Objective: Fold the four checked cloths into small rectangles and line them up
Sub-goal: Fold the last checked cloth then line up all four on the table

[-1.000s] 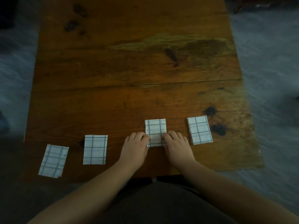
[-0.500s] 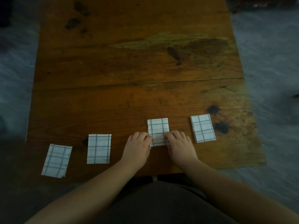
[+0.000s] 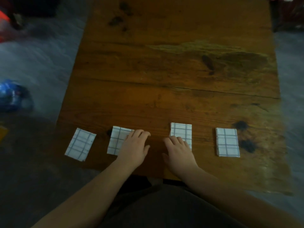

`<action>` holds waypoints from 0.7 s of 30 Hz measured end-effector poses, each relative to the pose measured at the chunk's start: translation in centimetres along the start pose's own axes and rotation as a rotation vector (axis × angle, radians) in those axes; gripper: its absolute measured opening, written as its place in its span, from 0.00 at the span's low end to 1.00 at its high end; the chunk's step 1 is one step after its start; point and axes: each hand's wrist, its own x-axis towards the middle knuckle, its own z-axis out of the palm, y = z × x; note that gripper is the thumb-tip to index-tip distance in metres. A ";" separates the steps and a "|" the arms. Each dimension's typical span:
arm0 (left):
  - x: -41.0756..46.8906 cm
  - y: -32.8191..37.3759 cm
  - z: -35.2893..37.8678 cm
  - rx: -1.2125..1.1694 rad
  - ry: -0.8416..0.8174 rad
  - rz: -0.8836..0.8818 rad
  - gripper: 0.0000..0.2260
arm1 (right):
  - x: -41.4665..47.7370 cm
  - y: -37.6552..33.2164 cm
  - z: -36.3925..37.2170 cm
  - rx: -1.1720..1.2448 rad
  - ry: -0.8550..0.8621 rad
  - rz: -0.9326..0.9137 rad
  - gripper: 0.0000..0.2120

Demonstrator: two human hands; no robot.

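Four white cloths with blue checks lie folded into small rectangles in a row near the front edge of the wooden table (image 3: pixel 181 71). The leftmost cloth (image 3: pixel 80 144) is tilted. My left hand (image 3: pixel 134 147) lies over the right part of the second cloth (image 3: pixel 117 140), fingers relaxed. My right hand (image 3: pixel 179 152) rests flat on the table and covers the lower left corner of the third cloth (image 3: pixel 181 132). The fourth cloth (image 3: pixel 227 142) lies apart at the right.
Grey floor runs along both sides of the table. A blue object (image 3: pixel 12 96) lies on the floor at the left, and a red-orange thing (image 3: pixel 3 18) shows at the top left corner. Dark knots mark the wood near the fourth cloth.
My left hand has left the third cloth and moved left onto the second one. My right hand has drawn back a little. The camera has swung to the left.
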 end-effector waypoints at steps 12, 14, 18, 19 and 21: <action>-2.9 -15.3 -4.3 0.032 -0.092 0.107 0.18 | 4.1 -13.5 5.0 0.068 0.013 0.179 0.24; -3.2 -15.9 -4.2 0.036 -0.116 0.125 0.21 | 4.2 -14.3 5.3 0.043 -0.019 0.187 0.24; -3.7 -16.0 -3.3 0.106 -0.136 0.118 0.27 | 4.0 -15.2 5.7 -0.001 -0.078 0.219 0.26; -3.7 -16.0 -3.1 0.119 -0.137 0.130 0.28 | 3.9 -15.3 6.0 -0.013 -0.077 0.225 0.26; -3.5 -16.1 -2.9 0.126 -0.134 0.177 0.27 | 3.9 -15.3 6.3 -0.027 -0.062 0.229 0.26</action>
